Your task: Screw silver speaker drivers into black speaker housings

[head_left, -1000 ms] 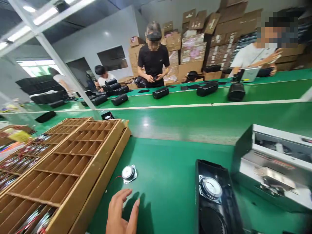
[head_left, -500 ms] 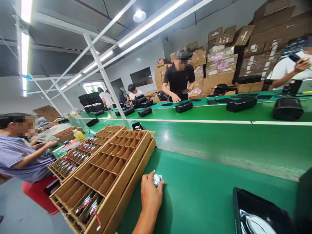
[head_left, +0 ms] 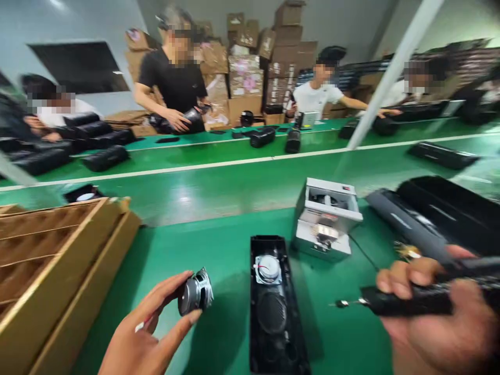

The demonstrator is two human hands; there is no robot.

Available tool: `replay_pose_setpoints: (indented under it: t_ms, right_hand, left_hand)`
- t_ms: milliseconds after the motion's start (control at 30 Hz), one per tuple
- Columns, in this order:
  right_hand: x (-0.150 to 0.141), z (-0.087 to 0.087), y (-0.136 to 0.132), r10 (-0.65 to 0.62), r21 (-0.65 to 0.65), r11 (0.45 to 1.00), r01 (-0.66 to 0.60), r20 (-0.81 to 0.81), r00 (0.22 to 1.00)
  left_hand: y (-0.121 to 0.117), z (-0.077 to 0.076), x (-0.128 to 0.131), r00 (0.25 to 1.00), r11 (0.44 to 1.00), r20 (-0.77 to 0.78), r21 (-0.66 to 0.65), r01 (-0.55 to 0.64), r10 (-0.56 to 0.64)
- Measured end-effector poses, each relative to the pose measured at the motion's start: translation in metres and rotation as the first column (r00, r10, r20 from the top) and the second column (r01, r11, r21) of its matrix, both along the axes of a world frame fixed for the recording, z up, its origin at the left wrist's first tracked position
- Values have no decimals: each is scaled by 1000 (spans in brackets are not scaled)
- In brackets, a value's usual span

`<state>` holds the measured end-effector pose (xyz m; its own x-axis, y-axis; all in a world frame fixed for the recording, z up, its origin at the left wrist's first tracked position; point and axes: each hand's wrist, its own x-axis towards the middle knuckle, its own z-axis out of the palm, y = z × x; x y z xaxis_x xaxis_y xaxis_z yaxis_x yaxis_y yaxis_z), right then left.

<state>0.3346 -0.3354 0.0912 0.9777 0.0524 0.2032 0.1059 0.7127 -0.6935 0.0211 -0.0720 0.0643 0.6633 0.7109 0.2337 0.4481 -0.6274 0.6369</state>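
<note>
- Left hand (head_left: pixel 146 330): fingers pinching a loose speaker (head_left: pixel 195 292) above the table (head_left: pixel 219 239), left of the black casing (head_left: pixel 289 307).
- Right hand (head_left: pixel 441 325): grasping a driver (head_left: pixel 410 301).
- Casing: far speaker (head_left: pixel 269 269) in place; nearer round grille (head_left: pixel 272 312) apparently unfilled.

Pinched in the left hand (head_left: pixel 146 330) above the desk (head_left: pixel 226 245): a loose speaker driver (head_left: pixel 195 292), tilted on edge, round magnet leftward, silver frame rightward. Gripped in the right hand (head_left: pixel 437 317): a black screwdriver (head_left: pixel 408 299), nearly level, metal bit pointing left. Lying between, open side up: a long black casing (head_left: pixel 254 317), with a silver second driver (head_left: pixel 269 268) inside, toward the far end.
</note>
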Motion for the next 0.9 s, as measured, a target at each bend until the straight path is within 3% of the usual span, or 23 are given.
replay_pose_setpoints:
  t_ms: [33,100,200,367,567,733,900]
  right_hand:
    - [-1,-4,-2,-67,-71,995,72,62,996]
    - [-5,-11,0,-99,-172,978,120,127,987]
    - [-12,-18,5,-77,-202,974,104,142,987]
    - [-17,-25,3,-40,-190,979,71,161,986]
    - [-20,-30,4,-28,-214,975,59,146,989]
    - [-20,-33,5,-15,-204,978,44,143,990]
    - [-18,-38,4,9,-195,981,19,139,990]
  left_hand:
    - [-6,6,9,990,988,-2,63,141,-142]
    - [-21,16,33,922,901,-10,205,381,-388]
    - [-43,21,73,818,750,-83,355,558,-569]
    - [-64,13,113,775,668,-225,402,626,-591]
    - [-68,1,119,738,611,-213,441,657,-640]
    - [-63,-11,118,722,559,-340,466,686,-603]
    - [-65,-15,116,749,604,-357,444,662,-558]
